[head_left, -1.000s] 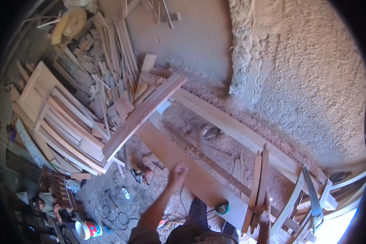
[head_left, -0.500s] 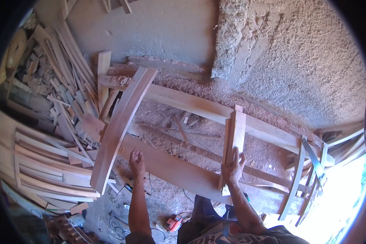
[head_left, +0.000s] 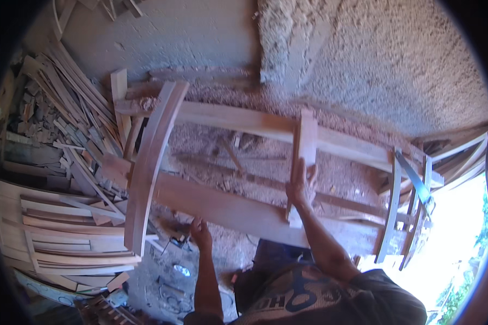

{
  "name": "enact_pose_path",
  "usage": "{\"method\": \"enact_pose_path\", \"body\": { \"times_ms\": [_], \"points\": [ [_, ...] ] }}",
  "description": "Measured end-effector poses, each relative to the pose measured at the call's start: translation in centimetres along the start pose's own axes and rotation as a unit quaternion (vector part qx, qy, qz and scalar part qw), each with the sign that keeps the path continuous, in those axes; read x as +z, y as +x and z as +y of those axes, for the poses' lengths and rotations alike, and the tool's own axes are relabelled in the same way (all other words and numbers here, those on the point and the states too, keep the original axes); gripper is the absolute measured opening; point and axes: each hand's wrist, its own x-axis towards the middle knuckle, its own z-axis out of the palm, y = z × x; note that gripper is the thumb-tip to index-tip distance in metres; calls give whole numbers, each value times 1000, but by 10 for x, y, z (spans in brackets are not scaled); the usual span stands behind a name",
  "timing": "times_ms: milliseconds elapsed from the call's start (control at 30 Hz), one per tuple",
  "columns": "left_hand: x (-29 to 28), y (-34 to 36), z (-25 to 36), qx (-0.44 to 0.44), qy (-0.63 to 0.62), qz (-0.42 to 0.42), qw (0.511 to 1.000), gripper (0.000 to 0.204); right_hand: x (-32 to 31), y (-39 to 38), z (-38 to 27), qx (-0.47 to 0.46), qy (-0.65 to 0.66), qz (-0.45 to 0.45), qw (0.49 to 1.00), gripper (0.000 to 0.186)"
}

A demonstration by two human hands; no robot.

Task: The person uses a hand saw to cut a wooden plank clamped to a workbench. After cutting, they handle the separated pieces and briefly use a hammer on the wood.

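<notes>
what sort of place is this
It looks like a woodworking shop, probably a rough one: a big heap of wood scraps at left, a stack of slatted panels below it, and a hand saw at right.

A woodworking shop is indicated: wooden panels [head_left: 7, 216] and offcuts [head_left: 37, 112] are piled at the left, a handsaw [head_left: 414, 179] is laid over curved timber [head_left: 390, 208] at the right, and shavings [head_left: 276, 101] are strewn along the foot of a rough wall [head_left: 385, 70].
</notes>
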Motion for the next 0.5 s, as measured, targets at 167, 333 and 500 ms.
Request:
{"method": "enact_pose_path", "body": {
  "times_ms": [167,333,500],
  "points": [
    [24,-27,63,-17,9,-17,1000,35,-15,-9,6,-46,35,-30,998,88],
    [6,-53,61,11,68,3,998,35,-4,-18,18,-50,24,-39,998,87],
    [-13,-27,51,42,88,32,995,37,-14,-21,8,-37,31,-53,997,93]
  ]
}}
